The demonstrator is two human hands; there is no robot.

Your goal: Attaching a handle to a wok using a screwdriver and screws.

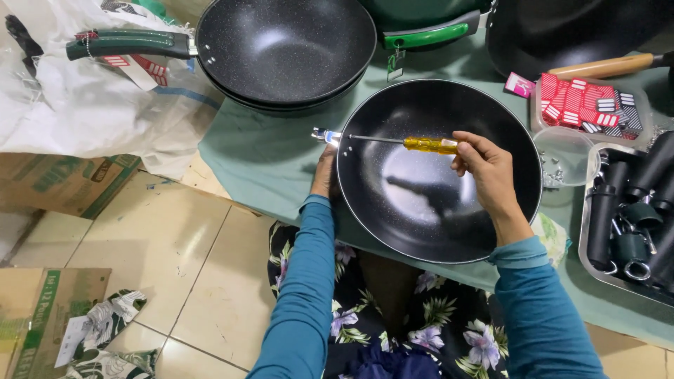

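Note:
A black non-stick pan (421,203) without a handle lies on a green cloth in front of me. My right hand (490,175) grips a screwdriver with a yellow handle (430,144); its thin shaft points left across the pan to a small metal bracket (324,135) at the pan's left rim. My left hand (324,177) is mostly hidden behind the pan's left edge, holding the rim just below that bracket.
Stacked black pans with a green handle (284,52) sit at the back, another dark pan (562,31) at far right. A clear tub of red packets (586,105), a clear cup of screws (562,158) and a tray of black handles (632,217) stand to the right. Cardboard boxes (63,182) lie on the tiled floor.

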